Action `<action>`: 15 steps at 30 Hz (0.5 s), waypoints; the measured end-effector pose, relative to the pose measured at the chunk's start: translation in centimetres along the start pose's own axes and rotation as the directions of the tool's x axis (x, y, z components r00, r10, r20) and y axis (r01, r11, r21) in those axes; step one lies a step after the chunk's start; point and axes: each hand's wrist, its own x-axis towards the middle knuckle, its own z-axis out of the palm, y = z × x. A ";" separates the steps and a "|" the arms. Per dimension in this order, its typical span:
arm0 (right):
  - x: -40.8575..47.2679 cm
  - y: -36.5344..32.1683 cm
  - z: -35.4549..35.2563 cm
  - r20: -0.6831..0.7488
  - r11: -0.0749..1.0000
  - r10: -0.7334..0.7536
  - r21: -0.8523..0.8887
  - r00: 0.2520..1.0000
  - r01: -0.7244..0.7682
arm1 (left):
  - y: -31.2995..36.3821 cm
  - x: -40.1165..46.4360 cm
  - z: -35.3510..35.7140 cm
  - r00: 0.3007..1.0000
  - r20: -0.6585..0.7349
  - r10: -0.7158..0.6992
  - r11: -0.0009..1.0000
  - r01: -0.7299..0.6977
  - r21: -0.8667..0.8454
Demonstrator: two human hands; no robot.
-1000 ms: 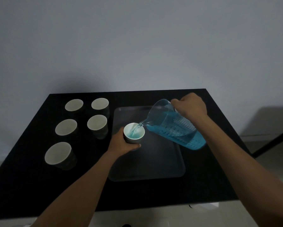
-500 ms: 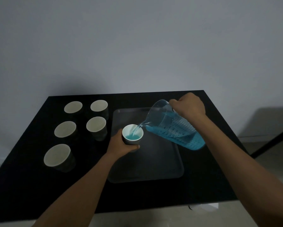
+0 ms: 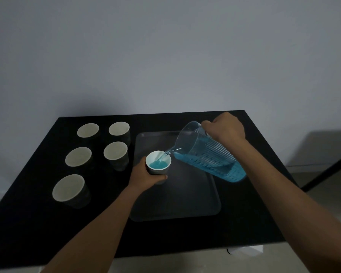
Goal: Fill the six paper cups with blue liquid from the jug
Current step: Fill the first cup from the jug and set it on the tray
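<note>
Head view: the jug [image 3: 209, 152] is tilted over the grey tray [image 3: 185, 203], its spout pouring blue liquid [image 3: 158, 164] into a paper cup [image 3: 158, 164] on the tray's left side. The right hand [image 3: 225, 129] clenches the jug's handle; the left hand [image 3: 146, 177] grasps the cup. Five empty cups [image 3: 116, 151] stand left on the black table [image 3: 27, 223].

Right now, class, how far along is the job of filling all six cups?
Done: nothing complete yet. In hand: the left hand steadies one cup over the tray while the right hand tips the jug, streaming blue liquid into it; the cup looks partly full. Left: five empty cups stand on the table to the left, showing only pale insides.
</note>
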 end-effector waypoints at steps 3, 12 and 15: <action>-0.1 -0.1 0.1 0.003 1.000 0.001 -0.006 1.000 -0.001 | -0.1 -0.1 -0.1 1.000 -0.002 -0.005 1.000 0.005 0.005; -0.3 -0.3 0.2 0.001 1.000 -0.005 -0.002 1.000 0.005 | -0.2 -0.1 -0.2 1.000 -0.008 0.010 1.000 -0.010 0.012; -0.4 -0.4 0.2 0.004 1.000 -0.017 -0.004 1.000 0.017 | -0.2 -0.1 -0.2 1.000 -0.001 0.018 1.000 -0.018 0.000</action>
